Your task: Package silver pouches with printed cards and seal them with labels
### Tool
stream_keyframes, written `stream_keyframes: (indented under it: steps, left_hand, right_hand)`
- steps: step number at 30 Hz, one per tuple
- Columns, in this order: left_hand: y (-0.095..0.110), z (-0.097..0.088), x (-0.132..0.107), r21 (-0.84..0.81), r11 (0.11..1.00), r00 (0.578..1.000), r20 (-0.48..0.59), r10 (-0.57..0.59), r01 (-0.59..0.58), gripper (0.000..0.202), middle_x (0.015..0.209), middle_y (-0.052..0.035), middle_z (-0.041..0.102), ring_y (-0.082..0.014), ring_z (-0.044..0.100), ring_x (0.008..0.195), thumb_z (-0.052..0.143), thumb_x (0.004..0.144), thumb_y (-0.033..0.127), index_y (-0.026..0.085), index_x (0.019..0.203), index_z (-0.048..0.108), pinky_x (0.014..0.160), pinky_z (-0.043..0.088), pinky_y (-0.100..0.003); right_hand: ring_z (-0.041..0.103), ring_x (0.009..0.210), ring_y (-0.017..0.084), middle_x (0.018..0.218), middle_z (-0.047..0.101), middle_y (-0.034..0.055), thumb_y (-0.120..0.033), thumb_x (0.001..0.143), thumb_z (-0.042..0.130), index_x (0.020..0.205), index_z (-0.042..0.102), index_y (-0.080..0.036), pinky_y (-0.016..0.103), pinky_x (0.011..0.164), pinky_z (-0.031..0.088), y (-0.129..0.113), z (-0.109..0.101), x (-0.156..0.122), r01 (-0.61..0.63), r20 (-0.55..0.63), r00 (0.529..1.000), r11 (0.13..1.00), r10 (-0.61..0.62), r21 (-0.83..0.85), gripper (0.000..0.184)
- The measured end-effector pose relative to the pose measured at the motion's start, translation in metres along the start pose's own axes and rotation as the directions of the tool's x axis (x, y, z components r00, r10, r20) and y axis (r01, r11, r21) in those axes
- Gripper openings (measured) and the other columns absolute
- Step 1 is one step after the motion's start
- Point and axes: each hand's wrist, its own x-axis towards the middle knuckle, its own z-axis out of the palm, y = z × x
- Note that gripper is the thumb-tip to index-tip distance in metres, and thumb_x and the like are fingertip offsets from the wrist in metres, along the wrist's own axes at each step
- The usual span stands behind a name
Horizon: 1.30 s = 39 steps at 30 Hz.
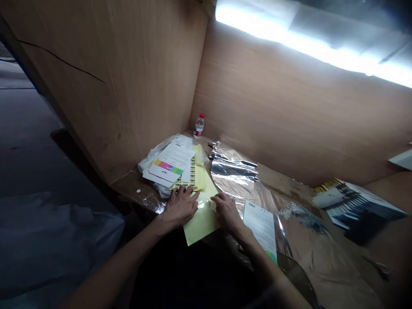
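Note:
A glossy plain yellow sheet (199, 231) lies between my hands at the table's front edge. My left hand (182, 208) rests on its left side, fingers stretched out and lying flat. On the sheet's right side is my right hand (227, 212), its fingers curled and pressed together; whatever is in them, if anything, is hidden. Just beyond the left hand sits a stack of white printed cards (175, 156) with a coloured stripe, over yellow sheets with black-and-yellow labels (193, 171). Another printed card (260, 225) lies beside my right wrist.
Shiny silver film (233, 167) covers the table beyond my right hand. A small bottle with a red cap (198, 126) stands in the back corner by the wooden walls (144, 86). A box of dark-and-white cards (357, 206) is at the right. Clear plastic (149, 154) lies under the stack.

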Motion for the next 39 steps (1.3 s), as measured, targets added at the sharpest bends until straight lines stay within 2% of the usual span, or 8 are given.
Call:
stream_keyframes:
  steps: [4,13,19,23,27,30,34,39]
  left_hand:
    - [-0.004,0.005,0.002,-0.002,1.0,1.0,0.006,0.019,-0.019,0.049,0.136,-0.0121,0.058,-0.0356,0.048,0.117,0.049,0.096,0.032,0.025,0.143,0.059,0.096,0.038,-0.054]
    - [-0.003,0.008,-0.001,0.047,0.999,1.0,0.016,0.006,-0.007,0.048,0.14,-0.0103,0.056,-0.0342,0.047,0.123,0.048,0.098,0.033,0.027,0.145,0.057,0.1,0.036,-0.052]
    - [0.0,0.004,-0.002,0.035,0.999,1.0,0.016,-0.002,0.002,0.05,0.14,-0.0103,0.057,-0.0337,0.047,0.122,0.049,0.097,0.031,0.028,0.146,0.057,0.1,0.036,-0.052]
    - [0.001,0.002,0.0,0.046,0.999,0.999,0.037,-0.019,0.017,0.051,0.141,-0.0111,0.057,-0.0343,0.047,0.124,0.05,0.097,0.032,0.028,0.147,0.056,0.102,0.036,-0.053]
    - [-0.009,0.0,0.002,0.026,0.999,0.995,0.097,-0.03,0.028,0.052,0.144,-0.0114,0.057,-0.036,0.048,0.127,0.052,0.096,0.033,0.028,0.147,0.056,0.103,0.037,-0.056]
    - [-0.011,0.0,0.005,-0.002,0.999,0.995,0.089,-0.052,0.052,0.05,0.138,-0.013,0.061,-0.0377,0.053,0.122,0.053,0.095,0.032,0.025,0.144,0.059,0.098,0.041,-0.058]
    - [0.034,0.01,0.01,-0.115,0.981,0.984,-0.107,0.141,-0.153,0.042,0.138,-0.0122,0.063,-0.0365,0.056,0.123,0.046,0.1,0.026,0.023,0.138,0.063,0.096,0.043,-0.056]
    - [0.138,0.029,-0.001,-0.362,0.746,0.811,-0.053,0.583,-0.56,0.047,0.15,-0.006,0.059,-0.0248,0.055,0.134,0.05,0.098,0.013,0.021,0.144,0.057,0.106,0.044,-0.04]
  right_hand:
    - [0.059,0.104,0.021,0.114,0.062,0.0086,0.0,0.085,0.052,0.116,0.072,-0.021,0.031,0.092,0.045,0.011,0.004,0.006,0.057,0.046,0.997,0.979,-0.067,0.195,0.043]
    - [0.062,0.094,0.017,0.103,0.063,0.0047,0.001,0.084,0.05,0.093,0.074,-0.02,0.027,0.087,0.046,0.011,0.0,0.019,0.036,0.05,0.998,0.972,-0.049,0.232,0.033]
    - [0.056,0.084,0.018,0.097,0.06,0.0045,-0.016,0.09,0.059,0.088,0.065,-0.02,0.029,0.074,0.042,0.009,0.005,0.032,0.017,0.027,0.999,0.976,-0.024,0.218,0.007]
    - [0.053,0.084,0.019,0.093,0.058,0.0035,-0.021,0.093,0.058,0.083,0.055,-0.02,0.03,0.072,0.04,0.002,-0.001,0.034,0.032,0.005,0.999,0.957,-0.035,0.29,0.01]
    - [0.053,0.077,0.015,0.086,0.057,0.0008,-0.028,0.102,0.046,0.091,0.051,-0.021,0.027,0.068,0.043,0.02,-0.035,-0.012,-0.083,-0.104,0.983,0.872,0.151,0.482,0.014]
    - [0.045,0.06,0.011,0.073,0.052,-0.0031,-0.036,0.098,0.057,0.087,0.054,-0.02,0.023,0.052,0.035,0.046,-0.057,-0.079,-0.249,-0.077,0.88,0.593,0.469,0.766,0.02]
    - [0.043,0.054,0.01,0.072,0.059,-0.0024,-0.036,0.085,0.073,0.085,0.058,-0.019,0.022,0.047,0.03,0.069,-0.057,-0.156,-0.365,0.043,0.739,0.346,0.673,0.864,0.023]
    - [0.057,0.069,0.014,0.076,0.063,-0.0003,-0.031,0.078,0.073,0.079,0.059,-0.019,0.025,0.065,0.043,0.072,-0.042,-0.174,-0.405,-0.001,0.707,0.406,0.708,0.819,0.019]
